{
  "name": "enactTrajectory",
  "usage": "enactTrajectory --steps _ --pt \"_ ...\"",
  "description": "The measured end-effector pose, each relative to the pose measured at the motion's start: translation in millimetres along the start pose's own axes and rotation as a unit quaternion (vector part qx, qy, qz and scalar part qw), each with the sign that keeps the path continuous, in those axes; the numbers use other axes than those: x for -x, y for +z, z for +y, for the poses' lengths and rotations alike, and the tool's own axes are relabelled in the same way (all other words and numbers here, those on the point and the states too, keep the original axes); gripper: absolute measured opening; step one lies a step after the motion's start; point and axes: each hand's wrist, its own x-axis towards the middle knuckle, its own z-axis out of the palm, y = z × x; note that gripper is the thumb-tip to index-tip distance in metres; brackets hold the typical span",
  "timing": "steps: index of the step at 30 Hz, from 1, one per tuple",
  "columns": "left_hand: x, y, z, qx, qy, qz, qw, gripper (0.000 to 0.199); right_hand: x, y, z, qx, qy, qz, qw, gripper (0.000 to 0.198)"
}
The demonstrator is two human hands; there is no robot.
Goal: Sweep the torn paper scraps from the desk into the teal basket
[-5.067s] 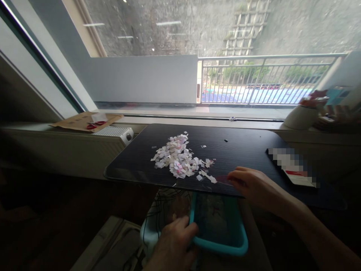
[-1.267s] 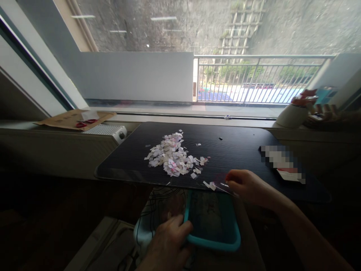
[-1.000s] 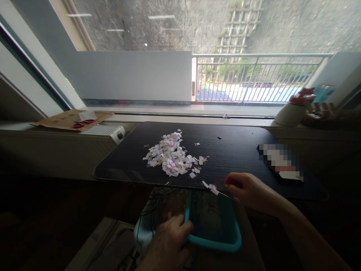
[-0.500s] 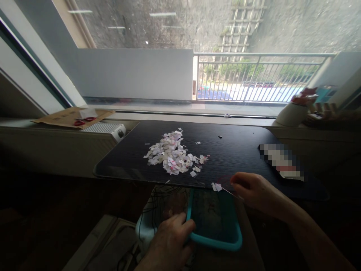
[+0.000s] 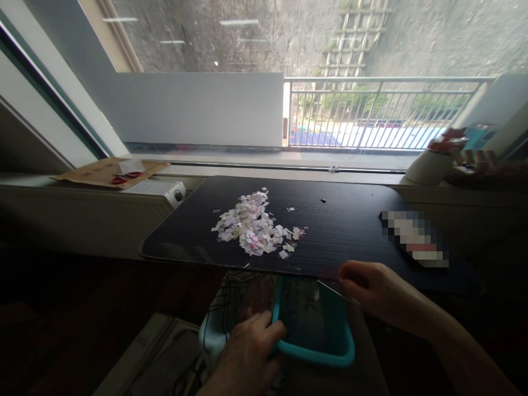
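My left hand [image 5: 252, 344] is closed round the left rim of a turquoise plastic box [image 5: 322, 357], which is held below the front edge of the dark table [image 5: 346, 220]. Over the box's far right corner, my right hand [image 5: 369, 283] pinches a thin, flat, see-through reddish piece with a pale edge [image 5: 328, 287], perhaps a card; its kind is unclear. A blurred whitish scrap [image 5: 315, 294] shows inside the box. On the tabletop lies a heap of small cut paper pieces [image 5: 253, 223], white with some pink, and a few stray bits trail off its right side.
A pixelated flat object [image 5: 414, 239] lies at the table's right. Red-handled scissors [image 5: 124, 177] rest on a brown paper envelope [image 5: 94, 171] by the radiator [image 5: 159, 190]. A pale pot [image 5: 429, 165] stands on the windowsill at right. Patterned cloth [image 5: 216, 324] hangs left of the box.
The few paper pieces at the table's front edge have left it, dropping towards the box. My right hand has moved slightly down with the thin piece. My left hand keeps its hold.
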Motion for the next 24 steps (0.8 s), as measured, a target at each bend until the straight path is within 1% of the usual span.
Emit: enactTrajectory --steps 3,7,12,14,18,24 --pt "0.0 -3.1 3.2 -0.004 -0.007 -0.010 1.000 0.018 -6.3 3.8 -8.6 -0.002 -0.025 0.014 1.000 0.018" --pt "1.6 -6.3 5.1 -0.004 -0.014 -0.012 1.000 0.017 -28.4 11.4 -26.0 0.010 -0.052 0.053 0.997 0.019" --pt "2.8 -6.1 1.0 -0.008 -0.017 -0.014 1.000 0.018 -52.8 19.0 -40.9 0.047 -0.061 0.062 0.995 0.021" --pt "2.5 -5.6 -0.1 -0.007 -0.013 -0.014 1.000 0.018 -57.3 20.4 -43.8 0.052 -0.065 0.055 0.995 0.022" --pt "2.3 -4.9 0.7 0.003 -0.009 -0.010 1.000 0.017 -59.4 20.9 -47.5 0.043 -0.076 0.019 0.996 0.022" --pt "3.1 -2.5 0.6 0.004 -0.004 0.001 1.000 0.017 -58.3 19.3 -46.9 0.052 -0.081 0.012 0.995 0.024"
